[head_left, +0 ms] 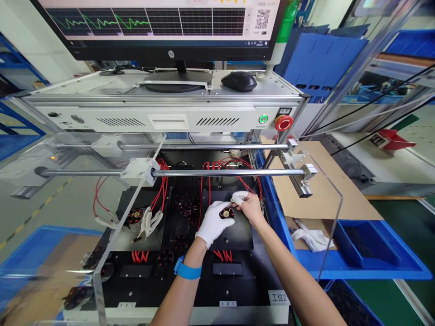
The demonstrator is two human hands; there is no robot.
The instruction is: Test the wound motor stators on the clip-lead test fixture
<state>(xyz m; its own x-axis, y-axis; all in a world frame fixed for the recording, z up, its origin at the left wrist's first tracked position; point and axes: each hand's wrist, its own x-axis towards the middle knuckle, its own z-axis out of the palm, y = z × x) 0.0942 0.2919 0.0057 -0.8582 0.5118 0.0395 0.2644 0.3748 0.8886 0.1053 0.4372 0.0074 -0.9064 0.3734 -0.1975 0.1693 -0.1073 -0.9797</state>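
My left hand, in a white glove with a blue wrist strap, is closed around a small round black motor on the right black fixture plate. My right hand, bare with white finger cots, pinches something small at the motor's upper edge, beside the red wires; what it holds is too small to name. A second motor sits on the left fixture with white clips next to it.
Two steel rails cross above the fixtures. A clear acrylic guard stands at left. Behind are a monitor, a mouse and a red emergency button. A blue tray, a white cloth and cardboard lie right.
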